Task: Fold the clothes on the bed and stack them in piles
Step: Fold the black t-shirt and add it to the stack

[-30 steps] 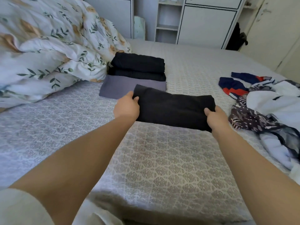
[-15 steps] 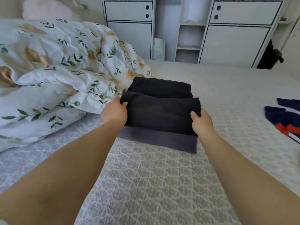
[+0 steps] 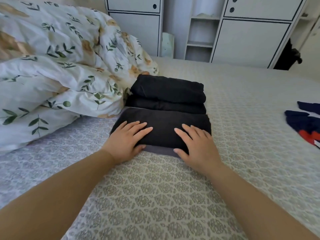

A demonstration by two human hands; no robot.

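Hands are now flat on the cloth, and this is the change. Half a second ago the two hands gripped the ends of the folded black garment (image 3: 161, 129) and carried it above the pile; one second ago it was held low over the bedspread, away from the pile. Now it lies in the centre of the frame on top of the grey folded garment (image 3: 160, 150), of which only a thin edge shows at the near side. The left hand (image 3: 127, 138) presses on its left part with straight fingers, and the right hand (image 3: 194, 143) presses on its right part in the same way. The hands are apart from each other and they grip nothing.

Just behind, touching the far edge, stands a second pile of two black folded garments (image 3: 167, 93), close to the floral duvet (image 3: 60, 70) at the left of the frame.

I judge that the placing is done and the hands only smooth the garment down. The pile looks even, so it should stay. At the right edge of the frame a navy and red garment (image 3: 304, 123) lies unfolded on the bedspread (image 3: 155, 196), so the task is not finished. The next move, I think, is to reach to the right for this piece.
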